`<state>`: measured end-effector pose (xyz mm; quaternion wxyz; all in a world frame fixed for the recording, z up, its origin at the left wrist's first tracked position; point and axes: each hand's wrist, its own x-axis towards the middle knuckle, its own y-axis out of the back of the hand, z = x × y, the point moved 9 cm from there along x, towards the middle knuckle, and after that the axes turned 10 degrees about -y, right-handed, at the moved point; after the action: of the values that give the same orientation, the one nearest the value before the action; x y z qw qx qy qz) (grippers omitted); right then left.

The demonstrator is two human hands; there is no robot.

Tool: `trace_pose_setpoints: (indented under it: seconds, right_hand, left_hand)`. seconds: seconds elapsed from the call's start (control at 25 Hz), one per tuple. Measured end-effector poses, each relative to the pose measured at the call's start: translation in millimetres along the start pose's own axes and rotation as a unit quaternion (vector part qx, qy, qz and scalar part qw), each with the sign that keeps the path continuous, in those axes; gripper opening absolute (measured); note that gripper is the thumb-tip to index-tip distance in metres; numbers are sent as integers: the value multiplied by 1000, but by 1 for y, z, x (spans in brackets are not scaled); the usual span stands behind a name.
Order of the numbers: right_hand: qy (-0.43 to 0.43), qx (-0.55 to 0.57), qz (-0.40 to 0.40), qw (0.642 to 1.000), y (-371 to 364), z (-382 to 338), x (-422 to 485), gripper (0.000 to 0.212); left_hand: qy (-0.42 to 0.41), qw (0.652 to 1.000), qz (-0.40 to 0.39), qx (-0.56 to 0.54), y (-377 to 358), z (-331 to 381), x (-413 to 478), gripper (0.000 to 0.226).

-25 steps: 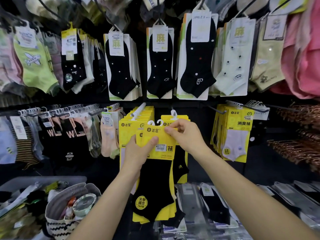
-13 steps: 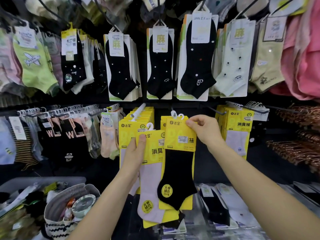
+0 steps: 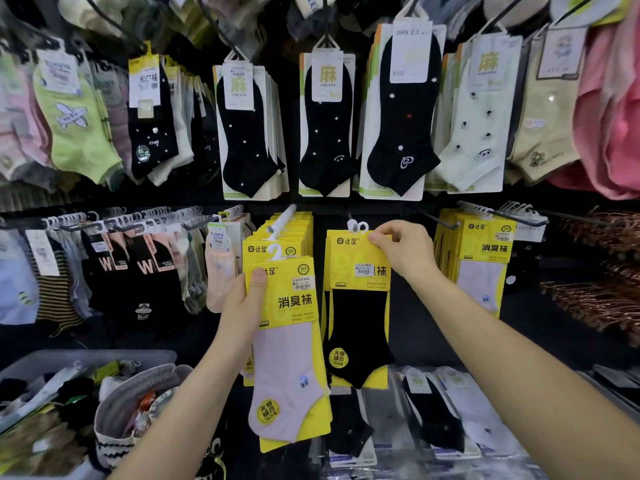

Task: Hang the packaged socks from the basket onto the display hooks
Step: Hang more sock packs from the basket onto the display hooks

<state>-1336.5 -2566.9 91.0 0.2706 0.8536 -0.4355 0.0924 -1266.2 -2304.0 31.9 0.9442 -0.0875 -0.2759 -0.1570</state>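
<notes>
Two yellow-carded packs fill centre frame as I watch: left hand [image 3: 242, 306] fingers grip the pale pink sock pack [image 3: 291, 358] by its card, thumb on front; right hand [image 3: 405, 251] fingers [image 3: 381, 237] pinch the black sock pack [image 3: 358, 323] at its upper corner. Basket [image 3: 138, 382] sits lower left.

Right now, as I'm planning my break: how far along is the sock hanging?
Done: a row of yellow packs hangs at centre. In hand: the right hand pinches the black sock pack, not clearly hooked; the left hand holds the pink sock pack. Left: hang both; the basket holds more items, blurred.
</notes>
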Motion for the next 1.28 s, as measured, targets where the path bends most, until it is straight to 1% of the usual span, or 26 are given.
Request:
trace_pose_setpoints:
  seconds: [0.12,0.2,0.32,0.44,0.48,0.6,0.72,0.76,0.84,0.88,0.92,1.0,1.04,1.12,1.2,1.28]
  right_hand:
    - [11,-16,5,1000,-2,-6,1,8]
    - [20,-52,-1,998,-8,-10,0,9]
    - [17,-78,4,997,-12,-7,0,12]
    - [18,-88,10,996,-12,-3,0,17]
    - [16,-89,9,996,-13,-3,0,17]
    - [3,-93,5,996,-18,-3,6,18]
    - [-9,-99,10,995,-16,-3,7,26]
    - [-3,-81,22,996,-12,-4,5,27]
    - [37,-4,36,999,-4,-13,-6,18]
    - [64,24,16,998,-4,-21,-12,13]
    - [90,26,-20,995,-9,-28,-19,12]
    - [122,-8,-89,989,-21,-38,-31,7]
    - [125,-16,-100,987,-22,-40,-33,8]
    - [111,-4,-98,989,-16,-40,-31,16]
    - [87,8,-95,992,-11,-34,-28,19]
    - [66,13,-102,992,-9,-29,-25,19]
  left_hand:
    - [-3,1000,2,-15,-1,-4,2,25]
    - [0,1000,3,-16,-2,-9,3,16]
    - [1,1000,-5,-29,-6,-14,4,20]
    - [8,999,-22,-27,-14,-20,1,35]
    - [11,999,-19,-23,-15,-23,2,34]
    - [17,1000,-14,-5,-26,-27,4,22]
    - [18,1000,-24,4,-42,-26,8,20]
    - [16,999,-28,6,-46,-26,11,21]
    - [5,999,-37,8,-52,-27,14,25]
    - [-1,999,-40,8,-55,-27,16,24]
    - [-8,999,-44,4,-58,-26,16,21]
    - [-20,998,-57,-3,-68,-23,15,16]
    - [-23,998,-62,-5,-74,-21,13,15]
    - [-14,998,-60,-26,-79,-22,11,13]
    - [2,997,-59,-49,-82,-27,8,18]
    - [15,997,-67,-45,-83,-32,5,21]
